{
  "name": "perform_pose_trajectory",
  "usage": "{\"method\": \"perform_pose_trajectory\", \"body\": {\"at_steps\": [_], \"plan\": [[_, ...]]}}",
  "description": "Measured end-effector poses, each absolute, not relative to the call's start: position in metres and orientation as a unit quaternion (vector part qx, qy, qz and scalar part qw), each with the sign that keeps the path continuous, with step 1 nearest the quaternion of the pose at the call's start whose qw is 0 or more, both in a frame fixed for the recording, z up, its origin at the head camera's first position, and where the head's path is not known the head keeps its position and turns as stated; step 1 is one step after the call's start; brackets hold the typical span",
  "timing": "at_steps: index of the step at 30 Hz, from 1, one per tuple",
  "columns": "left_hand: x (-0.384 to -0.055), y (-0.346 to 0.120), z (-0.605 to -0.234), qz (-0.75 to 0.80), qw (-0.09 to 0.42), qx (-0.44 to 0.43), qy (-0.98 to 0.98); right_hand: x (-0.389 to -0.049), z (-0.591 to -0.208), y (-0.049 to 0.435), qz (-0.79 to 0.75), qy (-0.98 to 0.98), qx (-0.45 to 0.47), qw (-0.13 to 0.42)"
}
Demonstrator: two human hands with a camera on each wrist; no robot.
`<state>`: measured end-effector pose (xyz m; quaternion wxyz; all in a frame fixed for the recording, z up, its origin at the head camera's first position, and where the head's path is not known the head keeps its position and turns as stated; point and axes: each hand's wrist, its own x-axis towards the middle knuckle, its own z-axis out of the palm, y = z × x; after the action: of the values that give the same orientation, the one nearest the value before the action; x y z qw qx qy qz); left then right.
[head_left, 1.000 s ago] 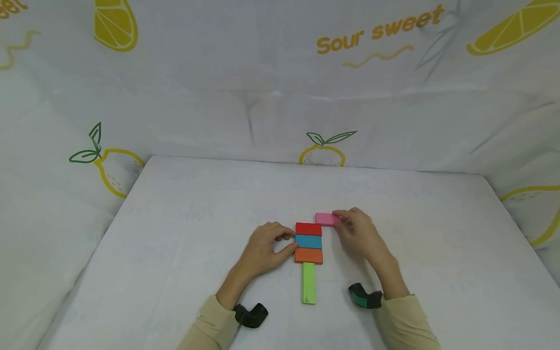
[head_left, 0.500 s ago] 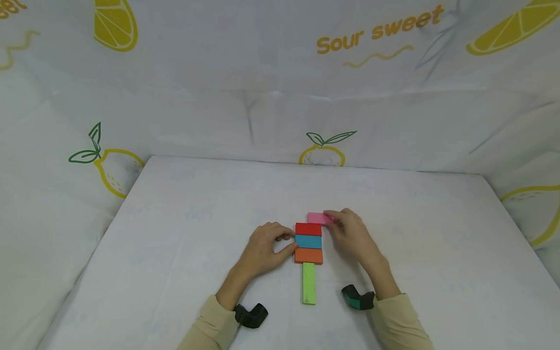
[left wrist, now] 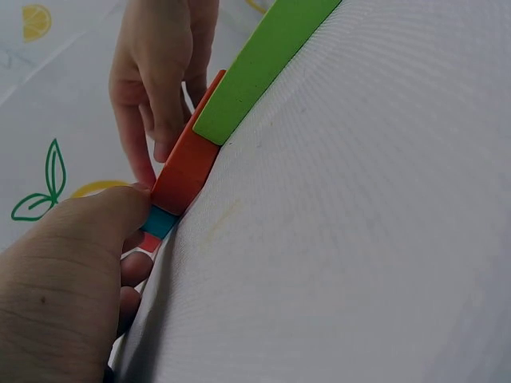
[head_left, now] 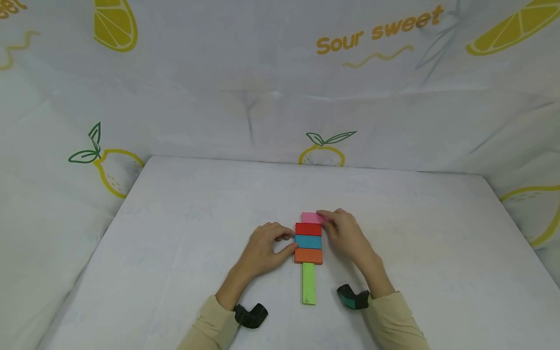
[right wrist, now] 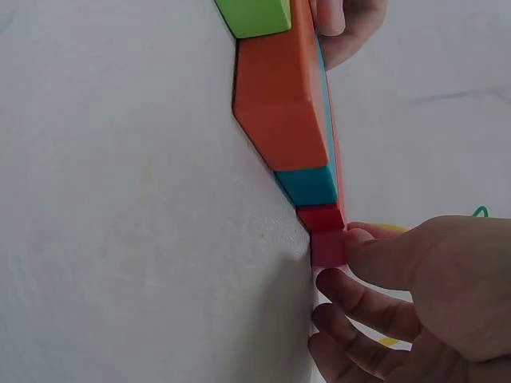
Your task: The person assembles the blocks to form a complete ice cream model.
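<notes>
In the head view a red block (head_left: 308,229), a blue block (head_left: 308,241) and an orange block (head_left: 308,255) lie side by side in a stack-like row. A green block (head_left: 308,284) points lengthwise toward the person from the orange one. My left hand (head_left: 264,248) rests at the row's left ends, thumb and forefinger tips touching about the blue block. Beyond the red block lies a pink block (head_left: 309,218), set slightly to the right of it. My right hand (head_left: 347,236) pinches its right end between thumb and forefinger; the right wrist view shows the pink block (right wrist: 329,249) beside the thumb.
The blocks lie on a white-covered table (head_left: 197,204). Behind it hangs a pale cloth (head_left: 218,112) with lemon prints. A black wrist device (head_left: 251,316) sits by the left sleeve, and a black and green one (head_left: 352,297) by the right.
The right hand has slid the pink block leftward along the far side of the red block. The left hand and the other blocks have stayed where they were.
</notes>
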<state>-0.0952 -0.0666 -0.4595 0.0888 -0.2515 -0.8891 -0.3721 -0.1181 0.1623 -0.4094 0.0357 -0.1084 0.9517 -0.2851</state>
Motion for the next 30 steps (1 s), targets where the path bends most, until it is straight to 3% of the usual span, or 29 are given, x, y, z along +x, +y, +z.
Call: {"method": "perform_pose_trajectory", "body": {"at_steps": [30], "plan": [[-0.094,-0.067,-0.456,-0.371,0.093,-0.253,-0.889,-0.12,-0.413,0.151,-0.276,0.953,-0.12,0.032]]}}
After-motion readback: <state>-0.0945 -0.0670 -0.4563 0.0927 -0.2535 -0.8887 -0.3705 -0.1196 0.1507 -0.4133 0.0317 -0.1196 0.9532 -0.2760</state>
